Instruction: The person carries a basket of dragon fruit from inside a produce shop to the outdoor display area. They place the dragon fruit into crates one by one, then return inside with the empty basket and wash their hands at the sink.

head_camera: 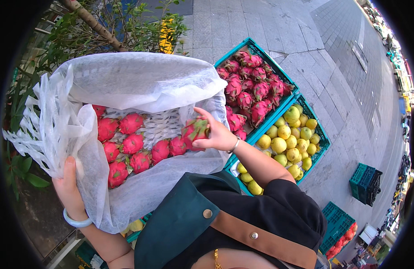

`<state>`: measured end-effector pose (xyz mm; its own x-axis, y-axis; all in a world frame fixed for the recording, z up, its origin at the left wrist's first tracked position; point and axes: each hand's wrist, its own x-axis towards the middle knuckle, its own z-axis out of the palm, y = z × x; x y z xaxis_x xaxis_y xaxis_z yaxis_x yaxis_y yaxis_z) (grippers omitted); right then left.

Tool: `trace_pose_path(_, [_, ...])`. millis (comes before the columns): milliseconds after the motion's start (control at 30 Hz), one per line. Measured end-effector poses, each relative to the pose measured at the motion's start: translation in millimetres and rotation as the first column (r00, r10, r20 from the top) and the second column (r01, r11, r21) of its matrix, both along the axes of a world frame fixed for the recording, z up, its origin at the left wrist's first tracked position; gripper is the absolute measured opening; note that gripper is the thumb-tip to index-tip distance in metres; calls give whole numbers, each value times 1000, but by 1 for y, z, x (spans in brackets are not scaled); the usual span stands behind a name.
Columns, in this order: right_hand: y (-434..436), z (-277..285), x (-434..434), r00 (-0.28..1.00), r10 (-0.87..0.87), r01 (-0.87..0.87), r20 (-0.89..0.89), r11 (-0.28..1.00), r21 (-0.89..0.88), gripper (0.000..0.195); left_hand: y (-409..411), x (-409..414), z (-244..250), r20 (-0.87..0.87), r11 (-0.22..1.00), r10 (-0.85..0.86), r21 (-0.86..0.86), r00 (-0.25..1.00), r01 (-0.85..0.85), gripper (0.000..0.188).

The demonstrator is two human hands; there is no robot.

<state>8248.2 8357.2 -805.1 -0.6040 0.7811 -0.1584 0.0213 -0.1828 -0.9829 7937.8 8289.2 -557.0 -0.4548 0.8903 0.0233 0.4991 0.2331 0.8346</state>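
My right hand [217,133] holds a dragon fruit [196,131] with green-tipped scales, over the right end of a box lined with white non-woven fabric [139,79]. Inside, several pink dragon fruits [132,144] lie along the left and near sides, on white slit padding [163,126]. My left hand [68,188] grips the fabric at the box's left end, thumb on top and fingers hidden beneath. White netted padding [47,124] hangs out over that end. The fabric covers the box's walls, so their material cannot be made out.
Beyond my right hand, a teal plastic crate [277,55] holds heaped dragon fruits [249,89]. A second teal crate [322,134] beside it holds yellow-green round fruits [287,141]. Stacked crates [364,183] stand on the paving at right. Leafy branches [136,30] border the far left.
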Motion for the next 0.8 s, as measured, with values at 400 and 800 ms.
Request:
trace_pose_path(400, [-64, -135, 150, 555, -377, -38, 741, 879, 476, 53, 7, -15, 0, -92, 998, -50, -32, 995, 47, 43])
trace_pose_path(800, [1, -5, 23, 879, -309, -25, 364, 731, 682, 34, -2, 2, 4, -25, 997, -67, -44, 997, 66, 39])
